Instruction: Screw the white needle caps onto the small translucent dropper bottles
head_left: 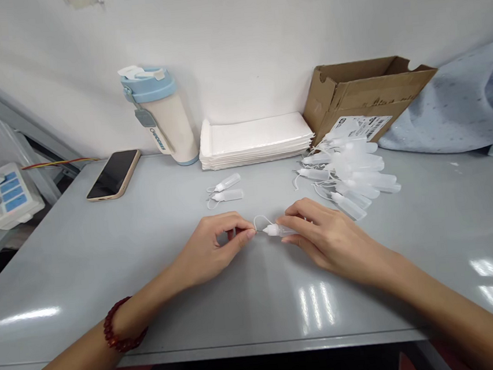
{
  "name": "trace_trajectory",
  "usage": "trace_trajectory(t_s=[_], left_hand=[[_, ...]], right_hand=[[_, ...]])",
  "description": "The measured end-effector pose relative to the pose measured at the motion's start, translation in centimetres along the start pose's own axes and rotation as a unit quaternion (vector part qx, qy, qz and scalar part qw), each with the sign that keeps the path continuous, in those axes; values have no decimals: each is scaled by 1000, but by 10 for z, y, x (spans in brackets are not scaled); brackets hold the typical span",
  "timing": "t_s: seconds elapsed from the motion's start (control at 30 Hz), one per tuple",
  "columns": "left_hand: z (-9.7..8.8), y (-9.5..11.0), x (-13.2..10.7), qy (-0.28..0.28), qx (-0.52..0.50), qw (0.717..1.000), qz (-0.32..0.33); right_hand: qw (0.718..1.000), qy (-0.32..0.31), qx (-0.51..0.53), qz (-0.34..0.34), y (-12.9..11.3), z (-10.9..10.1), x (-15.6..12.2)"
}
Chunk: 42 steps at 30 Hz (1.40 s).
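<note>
Phone [113, 175] near blue-lidded tumbler [174, 125]

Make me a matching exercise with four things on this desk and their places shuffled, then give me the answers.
Things:
1. Phone
2. Single bottle
3. Pair of bottles
4. White stack

Places:
A. Just beyond the left hand
B. Left of the tumbler
C. Between tumbler and cardboard box
D. In the right hand

Pairs: 1-B, 2-D, 3-A, 4-C

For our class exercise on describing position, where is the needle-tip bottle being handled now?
In the head view, the needle-tip bottle is slightly below and right of centre, held in the right hand, its needle pointing toward the left hand.
</note>
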<state>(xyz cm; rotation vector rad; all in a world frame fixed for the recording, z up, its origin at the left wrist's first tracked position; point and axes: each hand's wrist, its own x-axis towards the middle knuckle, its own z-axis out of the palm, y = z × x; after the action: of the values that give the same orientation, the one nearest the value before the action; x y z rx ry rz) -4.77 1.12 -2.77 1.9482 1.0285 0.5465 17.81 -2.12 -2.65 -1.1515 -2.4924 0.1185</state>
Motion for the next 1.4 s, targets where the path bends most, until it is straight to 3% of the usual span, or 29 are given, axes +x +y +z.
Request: trace_trajectory(t_s=[0.6,0.87,1.03,1.23,1.4], left_hand=[[6,-2,0,11,3,1000,21],[7,-7,-2,-4,23,998,58],[8,-8,-2,8,39,997,70],[-2,-11,-1,10,80,988,128],[-8,-7,-1,20,81,992,96]], right_hand=[[997,56,-37,-46,-1,11,-2],[995,45,-64,-61,-2,15,-1],[998,53,-21,-40,-4,19,-2],[997,76,15,-3,-6,18,0],[996,87,-5,17,-5,14,-1]])
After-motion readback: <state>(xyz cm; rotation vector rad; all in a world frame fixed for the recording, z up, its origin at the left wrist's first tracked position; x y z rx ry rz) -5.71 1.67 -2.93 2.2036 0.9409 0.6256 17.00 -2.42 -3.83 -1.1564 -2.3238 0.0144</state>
